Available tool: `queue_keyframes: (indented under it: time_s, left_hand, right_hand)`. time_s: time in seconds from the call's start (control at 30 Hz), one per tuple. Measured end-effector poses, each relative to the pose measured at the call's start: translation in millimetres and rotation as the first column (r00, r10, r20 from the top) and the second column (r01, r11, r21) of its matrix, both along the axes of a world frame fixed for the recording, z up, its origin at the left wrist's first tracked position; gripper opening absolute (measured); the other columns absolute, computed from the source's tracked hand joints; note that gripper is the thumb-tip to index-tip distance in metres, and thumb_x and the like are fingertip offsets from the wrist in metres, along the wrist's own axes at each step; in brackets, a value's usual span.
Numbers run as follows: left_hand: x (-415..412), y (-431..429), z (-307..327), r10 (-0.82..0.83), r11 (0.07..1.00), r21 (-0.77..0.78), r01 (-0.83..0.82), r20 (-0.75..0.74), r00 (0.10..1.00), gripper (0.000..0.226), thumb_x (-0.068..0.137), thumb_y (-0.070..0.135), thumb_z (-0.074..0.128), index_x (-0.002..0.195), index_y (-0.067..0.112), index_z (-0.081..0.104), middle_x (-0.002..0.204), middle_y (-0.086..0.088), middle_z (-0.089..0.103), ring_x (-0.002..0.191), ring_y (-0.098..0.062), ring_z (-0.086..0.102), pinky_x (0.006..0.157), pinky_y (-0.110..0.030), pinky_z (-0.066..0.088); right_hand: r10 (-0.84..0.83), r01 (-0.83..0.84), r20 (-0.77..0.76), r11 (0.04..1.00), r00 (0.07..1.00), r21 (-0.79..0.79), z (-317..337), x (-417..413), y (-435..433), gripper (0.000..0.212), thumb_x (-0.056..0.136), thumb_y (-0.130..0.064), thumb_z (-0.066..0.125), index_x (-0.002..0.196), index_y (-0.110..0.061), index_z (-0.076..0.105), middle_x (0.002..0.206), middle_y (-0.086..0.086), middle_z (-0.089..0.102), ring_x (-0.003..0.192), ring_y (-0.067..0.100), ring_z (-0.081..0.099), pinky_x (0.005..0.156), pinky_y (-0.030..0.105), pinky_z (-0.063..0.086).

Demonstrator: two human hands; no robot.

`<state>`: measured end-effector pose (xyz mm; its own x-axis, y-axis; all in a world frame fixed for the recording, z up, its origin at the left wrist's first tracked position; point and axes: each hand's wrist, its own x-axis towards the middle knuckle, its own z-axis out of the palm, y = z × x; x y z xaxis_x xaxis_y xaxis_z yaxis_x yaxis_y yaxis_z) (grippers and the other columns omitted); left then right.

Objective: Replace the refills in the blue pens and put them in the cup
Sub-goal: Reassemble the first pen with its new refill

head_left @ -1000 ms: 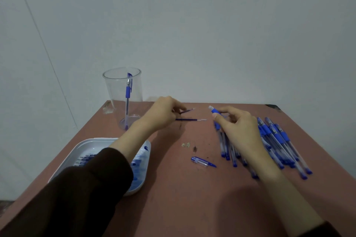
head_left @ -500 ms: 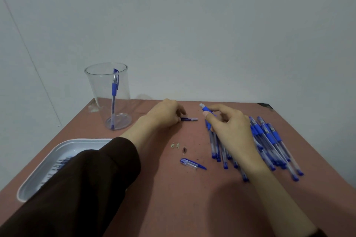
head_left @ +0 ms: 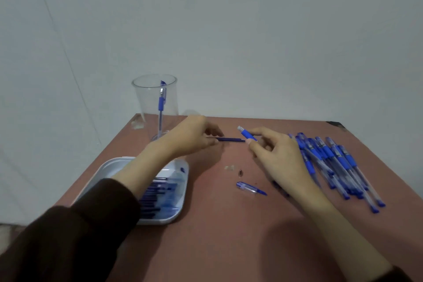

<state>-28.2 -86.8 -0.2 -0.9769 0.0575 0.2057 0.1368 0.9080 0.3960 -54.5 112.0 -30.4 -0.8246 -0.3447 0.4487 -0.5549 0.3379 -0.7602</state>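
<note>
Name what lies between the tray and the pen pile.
In the head view: a pen cap, two small bits and the right hand, between tray and pen pile.

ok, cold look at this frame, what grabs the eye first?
The two hands meeting mid-table: the left hand pinches a thin dark refill, the right hand holds a blue pen barrel angled toward it. Next, the heap of blue pens at the right, then the clear cup at the far left corner with one pen standing inside.

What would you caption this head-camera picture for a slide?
Left hand holds a refill, right hand a pen barrel; one pen stands in the cup.
</note>
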Motion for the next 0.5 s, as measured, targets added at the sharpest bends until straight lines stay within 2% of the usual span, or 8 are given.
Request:
queue_keyframes:
  time_s: [0.03,0.1,0.17,0.23,0.33,0.5]
  left_hand:
    - [15.9,-8.2,4.1,0.008,1.0,0.013,-0.008,-0.005,1.0,0.019,0.085,0.018,0.067,0.103,0.017,0.072,0.095,0.002,0.07,0.084,-0.004,0.061,0.072,-0.01,0.042]
    - [48.0,-26.7,10.6,0.044,0.999,0.022,-0.044,0.015,0.999,0.012,0.084,0.016,0.068,0.095,0.018,0.074,0.08,0.013,0.068,0.071,0.009,0.059,0.066,-0.002,0.041]
    - [75.5,-44.7,13.9,0.072,0.997,-0.005,-0.072,0.088,0.994,0.011,0.083,0.014,0.069,0.091,0.018,0.075,0.076,0.016,0.067,0.067,0.016,0.056,0.064,0.0,0.039]
    - [95.2,-58.3,13.5,0.095,0.995,-0.06,-0.086,0.175,0.98,0.013,0.083,0.015,0.07,0.094,0.017,0.075,0.083,0.011,0.07,0.068,0.014,0.057,0.066,0.001,0.038]
    - [107.6,-67.1,6.4,0.137,0.983,-0.154,-0.1,0.255,0.957,0.02,0.085,0.015,0.067,0.103,0.019,0.073,0.098,0.007,0.072,0.077,0.003,0.058,0.069,-0.002,0.037]
    - [108.2,-70.5,-4.4,0.178,0.968,-0.213,-0.129,0.229,0.957,0.024,0.086,0.012,0.065,0.108,0.017,0.071,0.104,0.002,0.071,0.083,-0.006,0.058,0.077,-0.014,0.039]
  right_hand:
    - [0.021,-0.021,-0.006,1.0,1.0,0.02,-1.2,4.9,-4.5,0.027,0.087,-0.016,0.064,0.083,-0.042,0.065,0.056,0.0,0.05,0.052,0.007,0.045,0.053,0.016,0.035]
    - [0.076,-0.075,-0.006,0.996,0.997,0.046,-3.9,17.1,-14.7,0.033,0.086,-0.013,0.065,0.08,-0.046,0.061,0.056,-0.001,0.052,0.05,0.004,0.049,0.053,0.014,0.039]
    - [0.11,-0.109,-0.017,0.993,0.994,0.052,-7.1,27.6,-26.2,0.029,0.086,-0.014,0.067,0.083,-0.043,0.064,0.06,0.005,0.057,0.052,0.008,0.053,0.057,0.019,0.046]
    - [0.098,-0.093,-0.058,0.993,0.994,0.074,-8.1,35.2,-38.2,0.021,0.085,-0.015,0.068,0.093,-0.034,0.072,0.058,0.001,0.054,0.056,0.009,0.051,0.055,0.014,0.039]
    - [0.092,-0.084,-0.082,0.992,0.992,0.098,-9.3,43.5,-54.0,0.02,0.085,-0.017,0.067,0.102,-0.025,0.073,0.055,-0.007,0.049,0.057,0.003,0.048,0.055,0.012,0.035]
    - [0.115,-0.101,-0.121,0.989,0.986,0.112,-11.7,52.4,-65.9,0.018,0.086,-0.018,0.066,0.101,-0.027,0.072,0.061,-0.007,0.056,0.066,0.011,0.052,0.059,0.017,0.039]
